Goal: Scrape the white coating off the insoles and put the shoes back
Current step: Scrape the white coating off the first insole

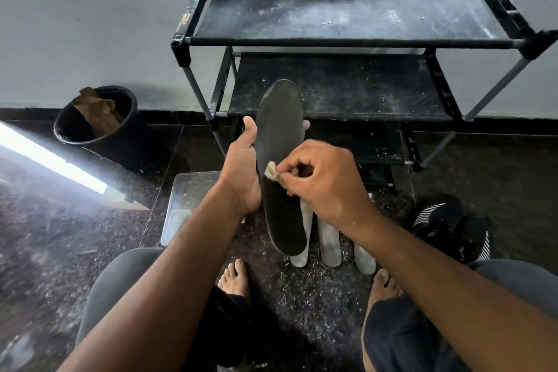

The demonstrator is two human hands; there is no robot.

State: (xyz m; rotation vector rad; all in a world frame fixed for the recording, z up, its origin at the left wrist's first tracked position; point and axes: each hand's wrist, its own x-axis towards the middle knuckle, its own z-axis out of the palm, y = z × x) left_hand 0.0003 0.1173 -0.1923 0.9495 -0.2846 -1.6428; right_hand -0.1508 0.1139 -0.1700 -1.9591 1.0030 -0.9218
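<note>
— Nearest are two bare forearms and two bare feet, one foot (235, 278) at about 6 o'clock and one foot (385, 282) at 5 o'clock, on a dark speckled floor (45, 220) strewn with pale shavings. What do you count from the left?

— One black bucket (96, 127) at 9 o'clock holding crumpled brown paper (96, 113). One clear plastic box (187, 199) just left of the left wrist. One dark insole (280, 160) held up in mid-frame. Three pale insoles (329, 241) lying side by side on the floor under it, their far ends hidden by the hands. One black shoe with white stripes (453, 226) at 4 o'clock. One black shoe rack (347, 39) at 12 o'clock, with two dusty shelves in plain sight.

— And the hands?

— Left hand (241, 172): its grip is wrapped round the dark insole's left edge, thumb up the side, a fingertip showing past the right edge. Right hand (320, 178): its grip is narrow, pinching a small pale scrap (270, 171) against the insole's middle. I cannot tell what the scrap is.

— How does the held insole look?

— Upright, toe toward 12 o'clock, heel toward 6. Dark grey to black nearly all over, a thin pale rim along the lower left edge and faint whitish marks near the toe.
</note>
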